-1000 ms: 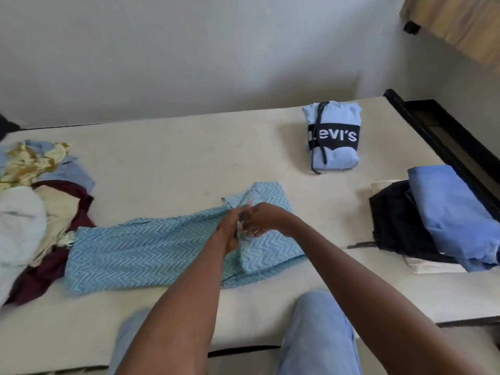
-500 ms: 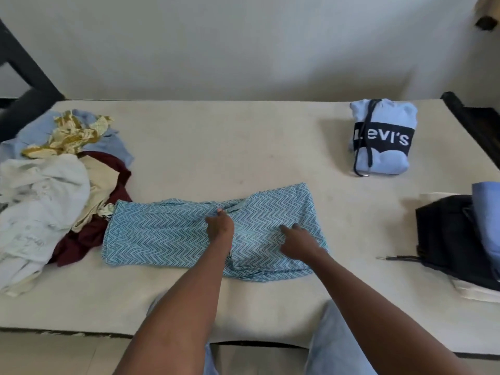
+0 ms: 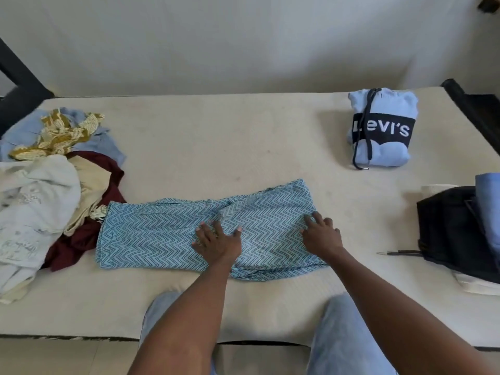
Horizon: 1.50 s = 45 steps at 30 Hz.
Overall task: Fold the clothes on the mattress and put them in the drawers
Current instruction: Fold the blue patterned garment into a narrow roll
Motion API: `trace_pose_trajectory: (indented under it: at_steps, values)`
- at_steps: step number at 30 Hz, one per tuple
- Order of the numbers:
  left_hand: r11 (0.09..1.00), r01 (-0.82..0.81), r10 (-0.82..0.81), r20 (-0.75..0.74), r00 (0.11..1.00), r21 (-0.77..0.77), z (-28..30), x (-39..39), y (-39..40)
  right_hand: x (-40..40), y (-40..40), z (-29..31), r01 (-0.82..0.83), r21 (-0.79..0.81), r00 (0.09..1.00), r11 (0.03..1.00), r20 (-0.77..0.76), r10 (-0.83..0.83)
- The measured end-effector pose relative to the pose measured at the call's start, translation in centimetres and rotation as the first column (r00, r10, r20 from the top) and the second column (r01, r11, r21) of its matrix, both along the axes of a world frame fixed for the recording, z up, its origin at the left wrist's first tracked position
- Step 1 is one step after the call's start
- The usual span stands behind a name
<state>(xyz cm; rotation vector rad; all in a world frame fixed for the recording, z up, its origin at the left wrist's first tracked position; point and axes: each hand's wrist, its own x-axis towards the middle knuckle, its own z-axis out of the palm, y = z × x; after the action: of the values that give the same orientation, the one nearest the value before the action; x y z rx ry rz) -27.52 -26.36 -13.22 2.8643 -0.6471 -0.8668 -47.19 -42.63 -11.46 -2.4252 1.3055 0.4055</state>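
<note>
Near the front edge of the cream mattress [image 3: 216, 131], the blue zigzag-patterned cotton garment [image 3: 151, 239] lies partly folded, stretched left to right. Your left hand [image 3: 217, 240] presses flat on its middle, fingers spread and straight. Your right hand [image 3: 322, 234] rests on its right end, fingers extended, grasping nothing. At the left edge sits a heap of unfolded clothes [image 3: 40, 201]. Toward the back right corner lies a folded pale-blue Levi's hoodie [image 3: 382, 131]; at the right edge, a stack of folded dark and blue clothes [image 3: 454, 234].
</note>
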Motion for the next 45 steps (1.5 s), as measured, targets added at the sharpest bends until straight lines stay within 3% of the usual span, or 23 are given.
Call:
trace_pose_trajectory:
  at_steps: [2, 4, 6, 9, 12, 17, 20, 24, 27, 30, 31, 33, 34, 36, 39, 41, 43, 45]
  values:
    - [0.999, 0.011, 0.0, 0.213, 0.977, -0.051, 0.3, 0.1, 0.2, 0.6, 0.1, 0.2, 0.194, -0.042, 0.973, 0.98, 0.135, -0.187]
    - [0.948, 0.275, -0.184, 0.431, 0.883, -0.158, 0.4, -0.2, 0.6, 1.0, -0.3, 0.2, 0.399, 0.01, 0.89, 0.917, 0.238, -0.39]
    - [0.845, 0.512, -0.391, 0.478, 0.786, -0.151, 0.1, -0.9, 0.8, 1.3, -1.0, 0.2, 0.455, 0.105, 0.855, 0.884, 0.226, -0.467]
    - [0.884, 0.46, -0.415, 0.32, 0.852, -0.078, 0.0, -1.8, 0.2, 1.7, -1.9, 0.4, 0.514, 0.37, 0.743, 0.774, 0.259, -0.618]
    - [0.918, 0.395, -0.383, 0.177, 0.907, -0.038, 0.5, -2.2, -1.2, 1.7, -2.1, 0.5, 0.484, 0.415, 0.747, 0.771, 0.264, -0.611]
    - [0.95, 0.311, -0.311, 0.009, 0.95, 0.03, 2.2, -2.6, -3.4, 0.8, -2.3, 1.6, 0.443, 0.314, 0.759, 0.84, 0.368, -0.537]
    - [0.947, 0.321, -0.32, -0.084, 0.944, -0.008, 3.4, -3.3, -4.7, 0.2, -2.7, 3.8, 0.475, 0.224, 0.761, 0.851, 0.38, -0.525]
    - [0.939, 0.291, -0.328, -0.223, 0.918, -0.185, 5.5, -5.6, -6.5, -1.1, -2.9, 8.1, 0.601, 0.002, 0.732, 0.8, 0.4, -0.551]
    - [0.903, 0.085, -0.202, -0.24, 0.95, -0.421, 7.6, -7.3, -7.4, -1.0, -1.5, 11.4, 0.641, -0.112, 0.714, 0.759, 0.449, -0.537]
    - [0.806, -0.174, -0.047, -0.354, 0.934, -0.566, 10.3, -7.7, -7.4, 1.6, 1.5, 13.5, 0.587, -0.095, 0.727, 0.804, 0.498, -0.472]
    - [0.762, -0.279, -0.051, -0.484, 0.873, -0.585, 11.1, -7.3, -7.1, 2.9, 2.9, 13.9, 0.549, -0.066, 0.737, 0.833, 0.51, -0.444]
    - [0.685, -0.501, -0.136, -0.769, 0.625, -0.528, 12.5, -5.2, -5.9, 6.1, 6.0, 14.5, 0.447, 0.045, 0.741, 0.894, 0.54, -0.398]
    - [0.674, -0.566, -0.15, -0.839, 0.523, -0.474, 13.1, -3.8, -4.9, 7.8, 7.5, 14.4, 0.371, 0.128, 0.74, 0.92, 0.557, -0.376]
    - [0.675, -0.6, -0.148, -0.875, 0.46, -0.429, 13.7, -0.1, -2.4, 11.1, 10.3, 14.4, 0.163, 0.288, 0.76, 0.944, 0.573, -0.306]
    - [0.69, -0.556, -0.045, -0.794, 0.607, -0.463, 12.9, 5.8, 1.7, 15.1, 13.7, 14.0, -0.126, 0.475, 0.854, 0.871, 0.498, -0.149]
    - [0.656, -0.582, 0.087, -0.717, 0.692, -0.481, 11.2, 9.9, 4.5, 17.1, 15.0, 12.9, -0.189, 0.577, 0.89, 0.794, 0.443, -0.11]
    - [0.609, -0.625, 0.199, -0.669, 0.716, -0.488, 9.5, 13.3, 6.9, 18.6, 15.5, 11.2, -0.188, 0.477, 0.907, 0.859, 0.42, -0.034]
    - [0.657, -0.593, 0.303, -0.557, 0.773, -0.466, 7.7, 16.0, 8.7, 19.4, 15.5, 9.1, -0.178, 0.303, 0.933, 0.936, 0.355, 0.063]
